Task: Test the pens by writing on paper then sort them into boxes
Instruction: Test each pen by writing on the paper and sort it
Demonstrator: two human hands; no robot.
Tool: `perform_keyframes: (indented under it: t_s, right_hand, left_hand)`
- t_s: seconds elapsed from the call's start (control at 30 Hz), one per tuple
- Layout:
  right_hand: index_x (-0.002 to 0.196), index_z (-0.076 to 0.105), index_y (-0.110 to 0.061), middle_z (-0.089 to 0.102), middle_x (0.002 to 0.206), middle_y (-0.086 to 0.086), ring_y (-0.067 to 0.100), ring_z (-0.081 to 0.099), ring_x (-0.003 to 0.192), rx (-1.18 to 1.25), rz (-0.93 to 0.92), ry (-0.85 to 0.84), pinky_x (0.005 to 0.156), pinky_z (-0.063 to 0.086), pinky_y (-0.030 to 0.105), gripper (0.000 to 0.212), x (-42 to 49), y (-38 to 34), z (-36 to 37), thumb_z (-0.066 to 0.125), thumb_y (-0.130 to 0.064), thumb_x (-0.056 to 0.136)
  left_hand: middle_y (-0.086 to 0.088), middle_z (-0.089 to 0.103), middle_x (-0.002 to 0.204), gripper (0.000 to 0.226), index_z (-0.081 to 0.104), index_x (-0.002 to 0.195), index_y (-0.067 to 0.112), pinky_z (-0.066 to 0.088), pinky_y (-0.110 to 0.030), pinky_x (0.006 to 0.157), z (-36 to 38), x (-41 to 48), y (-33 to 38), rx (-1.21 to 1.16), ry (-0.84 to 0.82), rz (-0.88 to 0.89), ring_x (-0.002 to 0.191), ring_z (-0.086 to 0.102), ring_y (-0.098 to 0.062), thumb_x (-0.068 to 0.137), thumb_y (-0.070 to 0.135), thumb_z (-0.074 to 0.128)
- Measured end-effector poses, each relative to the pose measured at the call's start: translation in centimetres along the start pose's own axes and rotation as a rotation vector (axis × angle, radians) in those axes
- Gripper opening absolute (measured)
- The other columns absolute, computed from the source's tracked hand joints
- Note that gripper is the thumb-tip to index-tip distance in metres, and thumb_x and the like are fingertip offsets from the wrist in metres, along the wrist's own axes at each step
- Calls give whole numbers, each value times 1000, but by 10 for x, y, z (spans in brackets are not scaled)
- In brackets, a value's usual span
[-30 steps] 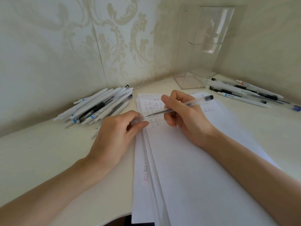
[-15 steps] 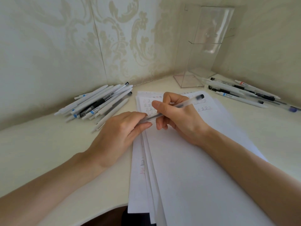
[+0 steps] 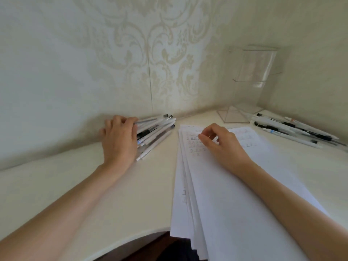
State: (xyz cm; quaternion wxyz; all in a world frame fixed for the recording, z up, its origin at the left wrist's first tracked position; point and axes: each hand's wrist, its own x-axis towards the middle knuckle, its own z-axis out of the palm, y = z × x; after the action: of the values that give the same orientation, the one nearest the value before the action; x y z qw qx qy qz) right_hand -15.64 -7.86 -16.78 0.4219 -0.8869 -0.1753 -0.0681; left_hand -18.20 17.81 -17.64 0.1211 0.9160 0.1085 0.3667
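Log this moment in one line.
left hand: on left pile, grip unclear | right hand: empty, over paper | right pile: untouched

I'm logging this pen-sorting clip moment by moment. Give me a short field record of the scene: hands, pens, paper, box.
paper: fanned stack, test marks at its far end
left hand: grips a clear pen at the left pile
right hand: rests on the paper, loosely curled, holding nothing
right pens: lying on the table beside the wall
clear box: upright in the corner, no pens visible inside
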Motion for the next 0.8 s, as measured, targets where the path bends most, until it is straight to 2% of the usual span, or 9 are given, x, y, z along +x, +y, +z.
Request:
perform_keyframes:
  t_s: [0.07, 0.17, 0.23, 0.3, 0.4, 0.5, 0.57, 0.67, 0.8]
  right_hand:
    - [88, 56, -28, 57, 94, -10, 0, 50, 88, -17, -4, 10, 71, 35, 15, 9, 2, 0, 0, 53, -35, 93]
    - [91, 57, -23, 55, 92, -13, -1, 48, 79, 26, 29, 43, 68, 35, 15, 9, 2, -1, -3, 52, -30, 94]
    - [92, 58, -20, 53, 88, -17, -1, 46, 77, 18, 39, 62, 67, 34, 12, 8, 2, 1, -11, 51, -24, 95]
    - [93, 58, -17, 52, 85, -17, 3, 47, 81, -48, 9, 107, 66, 34, 11, 6, 3, 8, -25, 52, -17, 94]
    - [96, 61, -10, 57, 91, -4, 16, 51, 93, -198, 23, 190, 73, 32, 18, 11, 4, 36, -57, 51, -7, 91]
    - [101, 64, -5, 63, 106, 11, 30, 51, 106, -420, 125, 312, 86, 38, 32, 24, 2, 75, -92, 45, 2, 87]
    - [106, 63, -4, 62, 113, 16, 36, 47, 110, -570, 222, 371, 89, 36, 37, 28, -2, 97, -111, 44, 2, 87]
    - [112, 59, -5, 57, 119, 20, 38, 44, 112, -695, 345, 378, 94, 33, 39, 25, -3, 119, -123, 46, -9, 91]
    - [119, 57, -9, 49, 125, 18, 36, 38, 119, -701, 367, 335, 100, 31, 40, 32, -1, 121, -120, 50, -28, 94]
  left_hand:
    - [-18, 54, 107, 27, 62, 112, 11, 31, -44, 80, 0, -2, 1, 60, 1, 7, 99, 44, -36, 89, 20, 52]
    - [-16, 54, 112, 35, 61, 113, 11, 33, -42, 86, -5, -10, 26, -95, -22, 264, 102, 47, -34, 87, 27, 43]
    - [-7, 53, 121, 39, 61, 116, 16, 37, -40, 94, -10, -23, 52, -338, -226, 469, 113, 47, -24, 89, 34, 39]
    - [4, 47, 133, 45, 57, 124, 21, 30, -32, 105, -10, -35, 76, -489, -468, 628, 125, 38, -10, 92, 43, 35]
    - [14, 31, 145, 57, 43, 136, 30, 10, -15, 108, -2, -49, 101, -456, -659, 793, 133, 20, 1, 89, 57, 28]
    - [17, 24, 149, 69, 33, 140, 35, 4, -9, 105, 9, -53, 111, -356, -739, 810, 135, 17, 0, 82, 67, 15]
    - [20, 23, 149, 74, 31, 140, 38, 2, -8, 105, 13, -53, 111, -350, -747, 800, 135, 15, 3, 79, 70, 7]
    - [23, 21, 147, 78, 31, 140, 39, 2, -9, 105, 17, -53, 110, -373, -745, 818, 134, 14, 6, 78, 75, 0]
    - [29, 16, 143, 71, 29, 140, 41, -1, -8, 105, 17, -55, 109, -382, -763, 813, 130, 8, 14, 81, 72, 3]
